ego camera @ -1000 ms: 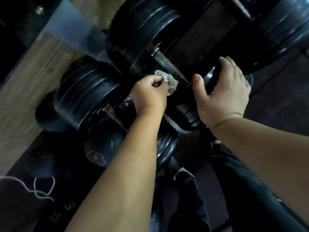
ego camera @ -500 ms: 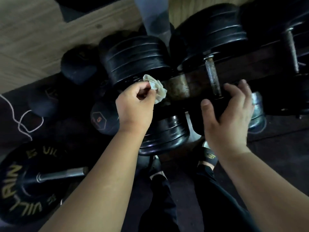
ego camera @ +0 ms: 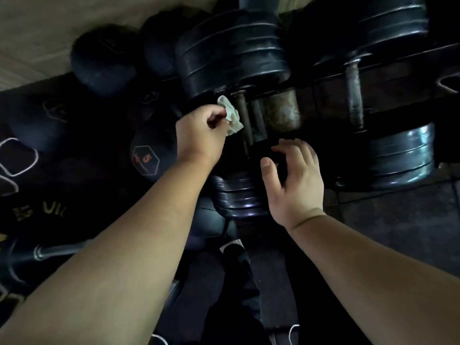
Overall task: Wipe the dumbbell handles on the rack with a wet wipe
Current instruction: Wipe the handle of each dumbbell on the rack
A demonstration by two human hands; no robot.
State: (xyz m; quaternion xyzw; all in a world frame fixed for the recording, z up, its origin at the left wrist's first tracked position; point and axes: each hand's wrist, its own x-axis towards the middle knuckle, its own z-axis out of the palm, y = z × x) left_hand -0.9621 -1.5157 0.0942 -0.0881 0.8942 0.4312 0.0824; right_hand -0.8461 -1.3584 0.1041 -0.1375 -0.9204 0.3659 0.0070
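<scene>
My left hand [ego camera: 199, 135] pinches the crumpled wet wipe [ego camera: 230, 115] between thumb and curled fingers. The wipe sits just at the left side of the thin, worn dumbbell handle [ego camera: 242, 120]; I cannot tell whether it is actually pressed on the metal. My right hand [ego camera: 296, 180] is spread with the fingers loosely bent and the thumb out to the left, holding nothing, over the near plates [ego camera: 236, 197] of that same dumbbell. Whether it touches them I cannot tell.

The handle runs from those near plates to the far plates [ego camera: 231, 53], a thick black stack. Just right of the handle is a rusty rack post [ego camera: 281, 110]. Further right a second dumbbell lies on the rack, its scuffed handle [ego camera: 353, 95] pointing near to far, with shiny plates [ego camera: 400, 155] at its near end.

To the left, on the dark mat, lies a hex dumbbell [ego camera: 145, 158] marked 5, with other rounded dark weights beyond it. A white cord [ego camera: 17, 158] loops at the left edge, and a lettered weight plate [ego camera: 37, 212] on a bar [ego camera: 62, 252] lies near left. Wooden floor [ego camera: 49, 33] shows far left. My shoe [ego camera: 232, 247] is between my forearms.
</scene>
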